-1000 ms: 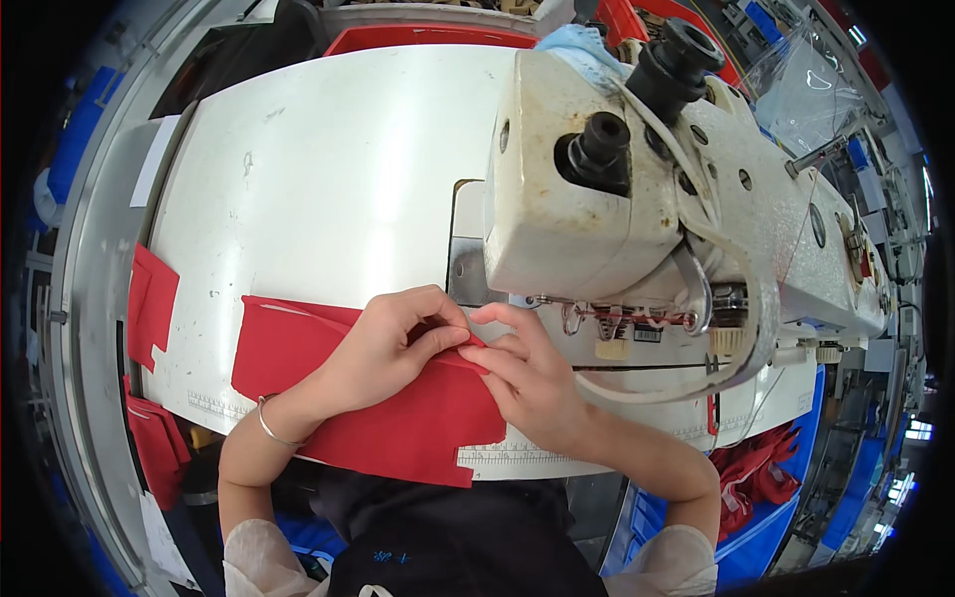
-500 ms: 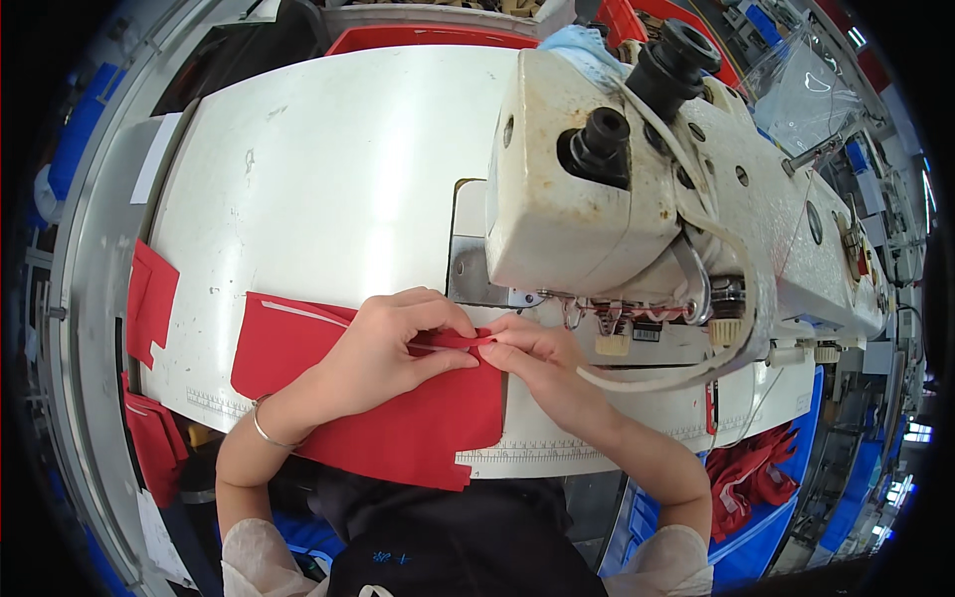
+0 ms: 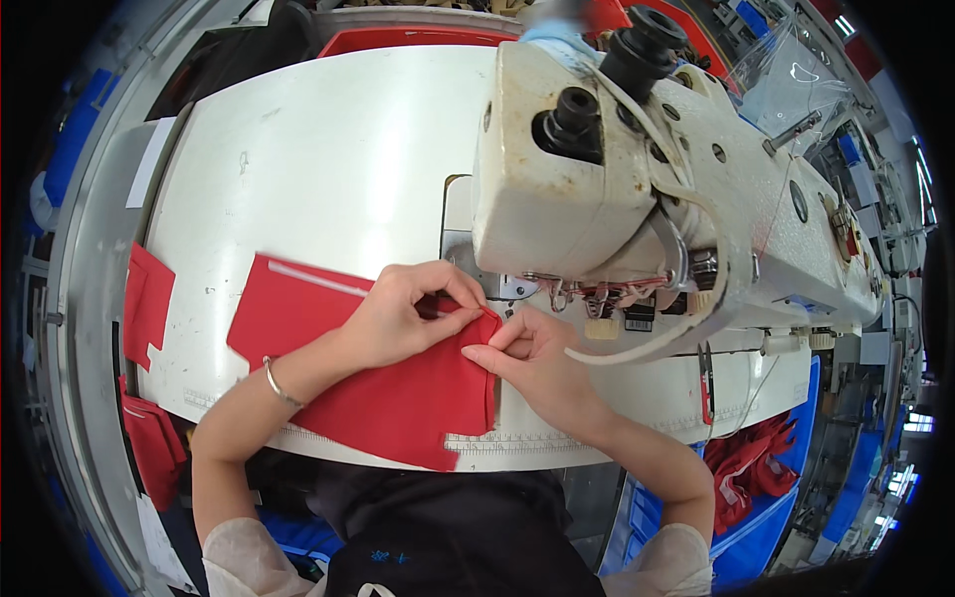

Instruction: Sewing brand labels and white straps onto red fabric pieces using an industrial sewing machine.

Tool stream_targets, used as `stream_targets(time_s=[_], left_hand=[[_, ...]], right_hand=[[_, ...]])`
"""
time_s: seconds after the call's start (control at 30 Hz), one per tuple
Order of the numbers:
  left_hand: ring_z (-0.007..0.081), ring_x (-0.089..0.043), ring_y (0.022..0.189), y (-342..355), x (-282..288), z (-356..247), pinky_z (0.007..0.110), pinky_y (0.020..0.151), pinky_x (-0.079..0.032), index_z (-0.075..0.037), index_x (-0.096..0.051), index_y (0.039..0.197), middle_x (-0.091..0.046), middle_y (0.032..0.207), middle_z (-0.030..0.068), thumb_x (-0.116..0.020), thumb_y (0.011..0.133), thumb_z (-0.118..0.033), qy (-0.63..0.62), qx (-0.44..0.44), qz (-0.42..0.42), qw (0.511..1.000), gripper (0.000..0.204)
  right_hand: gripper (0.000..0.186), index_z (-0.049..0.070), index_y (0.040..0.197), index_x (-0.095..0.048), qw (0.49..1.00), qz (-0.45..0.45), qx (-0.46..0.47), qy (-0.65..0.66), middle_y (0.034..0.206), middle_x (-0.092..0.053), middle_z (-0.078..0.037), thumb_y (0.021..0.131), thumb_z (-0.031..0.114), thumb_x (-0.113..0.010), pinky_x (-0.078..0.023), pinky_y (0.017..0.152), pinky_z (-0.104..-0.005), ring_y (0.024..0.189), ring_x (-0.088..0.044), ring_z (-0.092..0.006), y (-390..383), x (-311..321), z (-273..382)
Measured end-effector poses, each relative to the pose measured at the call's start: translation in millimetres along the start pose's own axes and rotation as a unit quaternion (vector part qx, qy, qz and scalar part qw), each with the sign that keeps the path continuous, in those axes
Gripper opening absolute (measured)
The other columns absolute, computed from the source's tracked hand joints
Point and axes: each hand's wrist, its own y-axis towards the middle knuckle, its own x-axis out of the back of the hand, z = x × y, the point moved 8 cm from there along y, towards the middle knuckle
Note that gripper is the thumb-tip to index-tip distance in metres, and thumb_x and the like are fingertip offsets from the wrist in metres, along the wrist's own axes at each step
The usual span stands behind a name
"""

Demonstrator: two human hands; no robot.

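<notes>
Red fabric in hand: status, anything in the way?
Left hand pinching red fabric near far right corner. Right hand touching right edge, grip unclear. Fabric spread on white table. Sewing machine close ahead.

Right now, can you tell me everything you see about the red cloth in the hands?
The cloth is red, with a pale strip along its far edge and a notch at its near right corner. It looks like thin fabric, mostly spread on the white table near the machine. The left hand and right hand pinch it by the right edge, which looks layered.
</notes>
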Motion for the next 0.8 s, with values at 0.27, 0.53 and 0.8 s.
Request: stream_targets(time_s=[0.27,0.53,0.8], left_hand=[[0.0155,-0.064,0.079,16.7,-3.7,-27.1,0.028,0.068,-0.05,0.002,-0.059,0.087,-0.064,0.091,0.0104,-0.067,0.077,0.004,0.042,0.049,0.102,0.993,0.012],[0.028,-0.055,0.091,1.0,-26.9,-32.2,0.04,0.079,-0.045,-0.002,-0.057,0.084,-0.055,0.092,0.0127,-0.061,0.079,-0.005,0.35,-0.067,0.024,0.934,0.007],[0.0244,-0.059,0.071,4.4,-16.4,-26.3,0.034,0.08,-0.041,-0.003,-0.061,0.078,-0.06,0.071,0.0068,-0.065,0.076,-0.003,0.279,-0.001,0.003,0.96,0.005]], right_hand=[[0.033,0.0,0.112,-0.061,0.625,-0.027,0.564,-0.54,0.099,-0.063,-0.015,0.079,0.003,-0.058,-0.048,0.078,-0.0313,0.094,-0.06,-0.0231,-49.8,-19.6,42.7],[0.022,-0.003,0.072,-0.062,0.406,-0.074,0.663,-0.624,0.08,-0.063,-0.012,0.063,0.016,-0.056,-0.048,0.084,-0.0379,0.086,-0.061,-0.0271,-64.6,-38.0,25.9],[0.023,-0.003,0.085,-0.064,0.529,-0.033,0.585,-0.614,0.095,-0.065,-0.016,0.071,0.013,-0.057,-0.049,0.088,-0.0371,0.096,-0.063,-0.0278,-51.3,-32.0,27.3]])
